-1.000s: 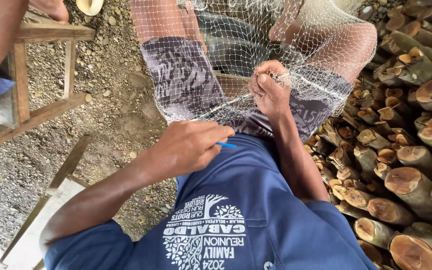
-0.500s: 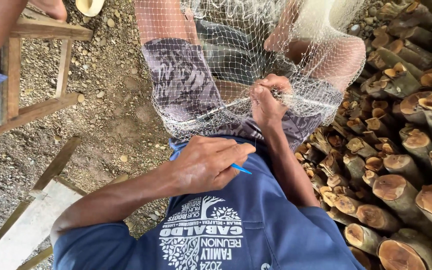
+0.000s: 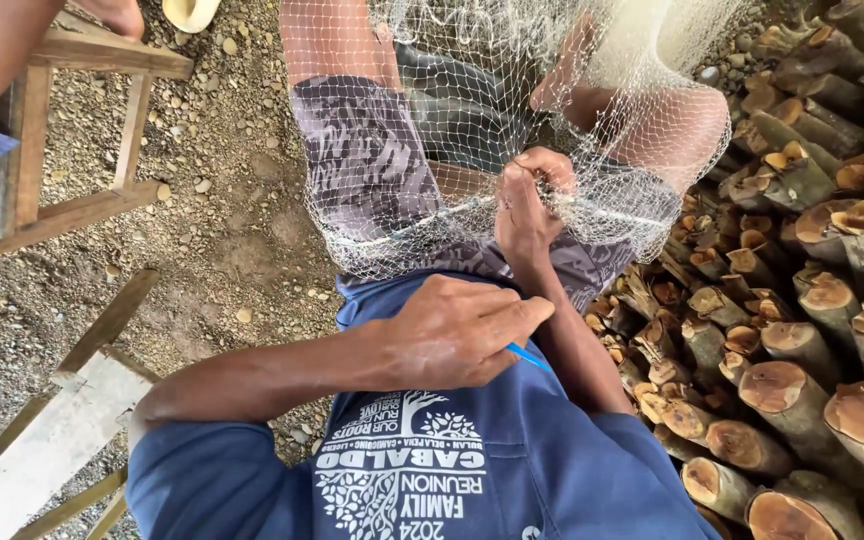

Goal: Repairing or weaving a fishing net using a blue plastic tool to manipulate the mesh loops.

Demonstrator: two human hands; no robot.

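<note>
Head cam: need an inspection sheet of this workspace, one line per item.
Surface: gravel ground, loose pebbles.
Job's things: pale mesh net draped over the person's knees; thin blue tool, mostly hidden.
Clutter: nothing seen on the net.
Grippers: left hand closed around the blue tool, near the net's lower edge; right hand pinching the mesh.
Cables: nothing seen.
Surroundings: stacked cut logs on the right; wooden frame upper left; pale plank lower left; another person's leg at top left.
</note>
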